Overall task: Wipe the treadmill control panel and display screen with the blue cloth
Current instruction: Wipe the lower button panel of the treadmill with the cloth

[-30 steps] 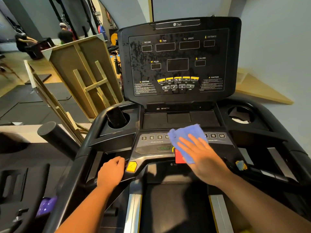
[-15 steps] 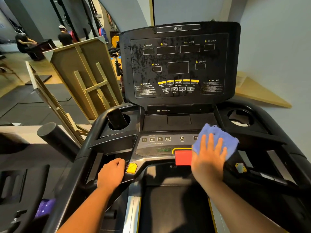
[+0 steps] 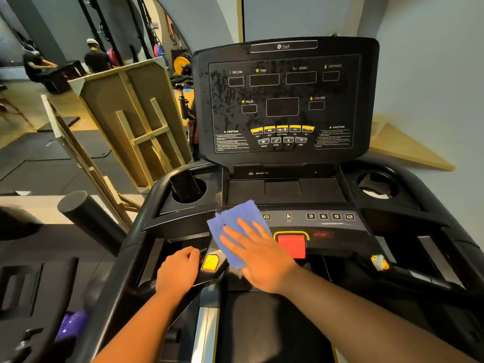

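A: At the lower centre of the frame, how much room do we have along the control panel [image 3: 337, 230]?

B: To the right of our right hand [image 3: 258, 254] the panel strip lies bare as far as its right end, with only the red stop button [image 3: 291, 244] just beside the hand. To the left the strip ends almost at once, at the yellow button [image 3: 210, 262] on the corner.

A: What hems us in there?

B: Our left hand [image 3: 180, 271] sits just beside that yellow button, fingers curled down over the handrail [image 3: 123, 258]. Whether it grips tight, we cannot tell. Above it, left of centre, a dark object stands tilted in the left cup holder [image 3: 187, 191]; the right cup holder [image 3: 377, 188] lies well apart at the right.

A: And our right hand?

B: Flat, fingers spread, palm down on the blue cloth [image 3: 237, 231], pressing it to the left part of the panel. The forearm runs in from the lower right.

A: Farther up?

B: The display screen [image 3: 284, 106] stands upright at upper centre, speckled with droplets. Wooden frames [image 3: 131, 121] lean beyond at its left.
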A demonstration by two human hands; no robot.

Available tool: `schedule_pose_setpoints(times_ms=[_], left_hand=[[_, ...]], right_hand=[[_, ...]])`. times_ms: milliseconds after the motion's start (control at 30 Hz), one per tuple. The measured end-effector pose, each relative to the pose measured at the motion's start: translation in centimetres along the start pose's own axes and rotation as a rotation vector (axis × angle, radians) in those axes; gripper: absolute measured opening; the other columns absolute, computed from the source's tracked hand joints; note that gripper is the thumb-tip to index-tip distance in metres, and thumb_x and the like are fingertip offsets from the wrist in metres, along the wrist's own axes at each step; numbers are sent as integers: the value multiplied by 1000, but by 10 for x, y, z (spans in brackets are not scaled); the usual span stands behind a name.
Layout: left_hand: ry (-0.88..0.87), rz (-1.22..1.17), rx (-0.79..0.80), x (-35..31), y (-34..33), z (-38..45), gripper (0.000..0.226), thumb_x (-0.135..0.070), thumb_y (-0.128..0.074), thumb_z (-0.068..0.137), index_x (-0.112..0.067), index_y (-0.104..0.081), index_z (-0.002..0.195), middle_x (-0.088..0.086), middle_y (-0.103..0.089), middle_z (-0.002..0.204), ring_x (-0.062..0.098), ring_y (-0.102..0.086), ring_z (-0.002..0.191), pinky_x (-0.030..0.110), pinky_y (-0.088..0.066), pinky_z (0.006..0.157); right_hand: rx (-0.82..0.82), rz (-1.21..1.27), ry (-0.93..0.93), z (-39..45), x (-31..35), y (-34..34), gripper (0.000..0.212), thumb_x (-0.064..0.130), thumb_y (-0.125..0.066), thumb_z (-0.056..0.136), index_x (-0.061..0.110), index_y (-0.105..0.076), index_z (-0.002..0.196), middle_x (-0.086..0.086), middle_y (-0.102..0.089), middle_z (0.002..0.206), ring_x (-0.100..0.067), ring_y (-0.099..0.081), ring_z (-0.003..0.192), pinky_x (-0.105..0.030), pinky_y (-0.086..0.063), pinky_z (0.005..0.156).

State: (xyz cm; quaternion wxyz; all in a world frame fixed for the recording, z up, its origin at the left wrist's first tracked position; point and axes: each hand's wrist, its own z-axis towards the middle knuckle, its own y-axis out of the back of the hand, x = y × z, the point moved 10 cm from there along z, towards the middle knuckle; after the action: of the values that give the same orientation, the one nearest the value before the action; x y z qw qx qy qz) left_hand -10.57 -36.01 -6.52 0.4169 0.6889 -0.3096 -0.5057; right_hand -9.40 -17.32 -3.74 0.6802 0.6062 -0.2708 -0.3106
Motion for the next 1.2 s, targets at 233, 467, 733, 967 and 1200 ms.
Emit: schedule_pose_setpoints(times_ms=[233, 467, 733, 967, 1200], left_hand=[[-26, -27, 32, 2, -6, 2, 39, -29, -37, 106, -18, -61, 77, 2, -66, 72, 14, -62, 69, 26, -38, 58], [-24, -51, 54, 4, -9, 3, 39, -30, -37, 106, -19, -62, 78, 3, -67, 73, 16, -65, 71, 27, -43, 61], [-14, -68, 49, 4, -8, 1, 39, -29, -38, 105, -14, -62, 77, 5, -67, 71, 20, -66, 71, 29, -46, 61], [-22, -48, 69, 1, -7, 1, 40, -31, -36, 105, -15, -65, 82, 5, -69, 77, 16, -63, 70, 27, -43, 59], [-39, -47, 109, 3, -11, 5, 39, -35, -34, 104, -22, -64, 84, -1, -69, 80, 15, -64, 76, 32, -48, 68]], right_hand=[[-111, -29, -127, -69, -57, 9, 65, 27, -45, 95, 24, -29, 158, 5, -23, 166, -26, -14, 155, -47, -14, 123], [-116, -89, -688, -151, -150, 10, 82, 27, -64, 84, 18, -25, 156, -10, -37, 160, -31, -24, 150, -53, -26, 118], [-114, -7, -1029, -124, -138, 18, 83, 32, -72, 83, 3, -37, 152, -26, -32, 159, -50, -28, 145, -64, -26, 115], [-7, -26, -710, -16, -48, 10, 85, 55, -52, 94, 13, -18, 160, -18, -12, 167, -46, -10, 152, -60, -11, 120], [-44, -3, -447, 15, 4, 4, 89, 51, -85, 65, 17, -56, 142, -11, -50, 151, -42, -43, 139, -59, -32, 111]])
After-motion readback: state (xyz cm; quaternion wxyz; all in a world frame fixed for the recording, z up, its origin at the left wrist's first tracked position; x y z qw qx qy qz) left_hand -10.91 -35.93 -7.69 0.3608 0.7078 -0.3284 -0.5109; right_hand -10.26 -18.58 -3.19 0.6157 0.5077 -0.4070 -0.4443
